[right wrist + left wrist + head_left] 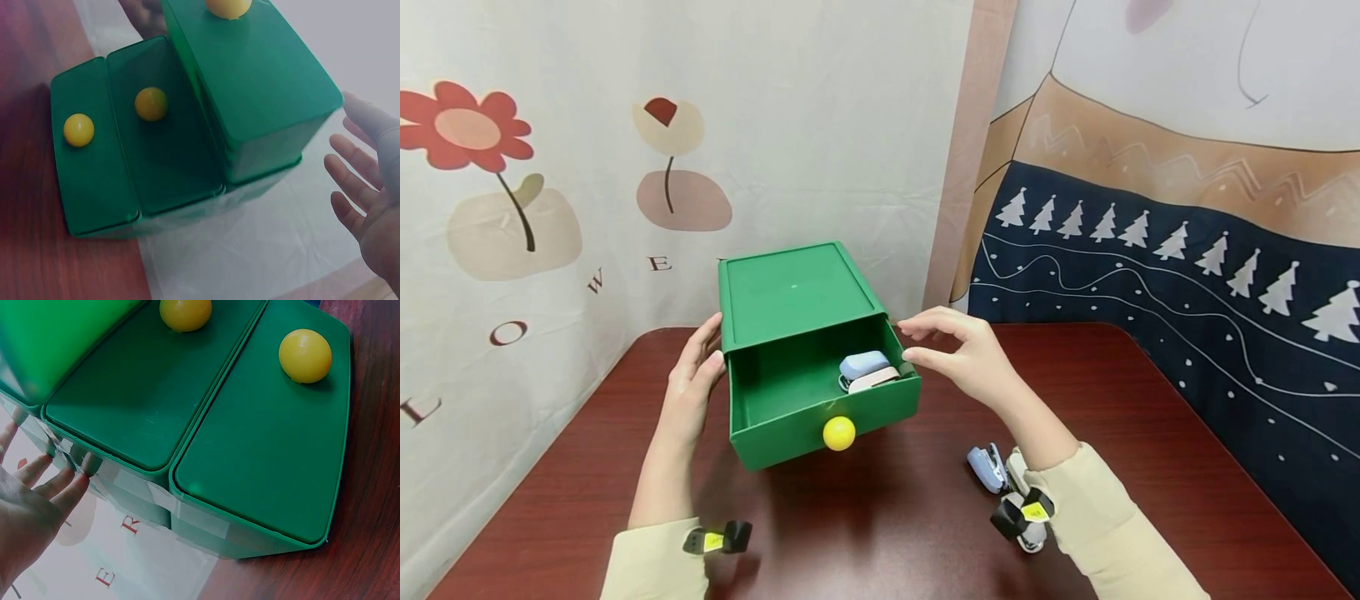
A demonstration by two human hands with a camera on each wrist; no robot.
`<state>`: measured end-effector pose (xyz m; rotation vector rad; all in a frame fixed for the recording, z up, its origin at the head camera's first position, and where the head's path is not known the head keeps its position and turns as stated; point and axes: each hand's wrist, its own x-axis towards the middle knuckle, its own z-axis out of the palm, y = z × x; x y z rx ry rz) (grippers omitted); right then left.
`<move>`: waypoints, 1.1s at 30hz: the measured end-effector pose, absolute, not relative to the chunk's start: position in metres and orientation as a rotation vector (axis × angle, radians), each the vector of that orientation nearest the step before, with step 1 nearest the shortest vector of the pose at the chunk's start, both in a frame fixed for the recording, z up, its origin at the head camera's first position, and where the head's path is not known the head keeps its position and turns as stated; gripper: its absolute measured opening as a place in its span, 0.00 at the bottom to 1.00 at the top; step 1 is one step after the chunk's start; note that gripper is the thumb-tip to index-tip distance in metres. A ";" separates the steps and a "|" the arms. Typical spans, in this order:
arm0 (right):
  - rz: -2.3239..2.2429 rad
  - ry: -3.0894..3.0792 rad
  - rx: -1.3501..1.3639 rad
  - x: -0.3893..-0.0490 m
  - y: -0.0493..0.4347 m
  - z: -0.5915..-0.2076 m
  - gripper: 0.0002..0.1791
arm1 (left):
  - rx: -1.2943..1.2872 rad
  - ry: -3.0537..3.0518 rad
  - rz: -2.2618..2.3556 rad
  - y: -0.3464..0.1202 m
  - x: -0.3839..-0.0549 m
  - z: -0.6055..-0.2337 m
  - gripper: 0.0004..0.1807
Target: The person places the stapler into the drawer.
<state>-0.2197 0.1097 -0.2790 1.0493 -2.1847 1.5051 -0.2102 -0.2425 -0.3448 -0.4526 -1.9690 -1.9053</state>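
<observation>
Above the surface (850, 533), drawer (782, 442): likely light, stiff; grasp by yellow knob (838, 433).
Left hand (692, 382), right hand (958, 348): fingers parted, gripping nothing.

A: Where's the head view?
B: High, facing forward and down over the worktop (850, 533).
A: The wrist views?
B: Closer, facing the green cabinet (782, 300) from either side; both share its yellow knobs (305, 356).

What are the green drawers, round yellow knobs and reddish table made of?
Boxy green drawer unit: likely smooth plastic, from thin moulded rims. Round yellow knobs: maybe glossy plastic, from bright highlights. Reddish-brown table: wood or imitation, shiny with streaky grain.
</observation>
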 end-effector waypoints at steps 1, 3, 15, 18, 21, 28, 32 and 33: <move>1.498 -2.192 1.033 -0.215 0.112 -0.277 0.16 | -0.453 -1.969 -1.905 -0.243 -0.210 -0.345 0.27; 1.465 -2.212 0.998 -0.207 0.117 -0.274 0.16 | -0.455 -1.968 -1.908 -0.243 -0.210 -0.345 0.27; 1.405 -2.309 0.894 -0.210 0.160 -0.311 0.21 | -0.461 -1.957 -1.915 -0.242 -0.211 -0.346 0.27; 1.396 -2.325 0.889 -0.206 0.169 -0.316 0.21 | -0.457 -1.962 -1.911 -0.242 -0.211 -0.346 0.27; 1.375 -2.353 0.879 -0.203 0.177 -0.322 0.22 | -0.458 -1.960 -1.911 -0.241 -0.212 -0.346 0.27; 1.286 -2.405 0.853 -0.197 0.201 -0.342 0.24 | -0.465 -1.956 -1.912 -0.241 -0.212 -0.346 0.27; 1.258 -2.439 0.809 -0.194 0.213 -0.352 0.26 | -0.461 -1.958 -1.909 -0.241 -0.212 -0.346 0.27; 1.254 -2.448 0.795 -0.193 0.216 -0.354 0.26 | -0.462 -1.956 -1.910 -0.242 -0.212 -0.346 0.27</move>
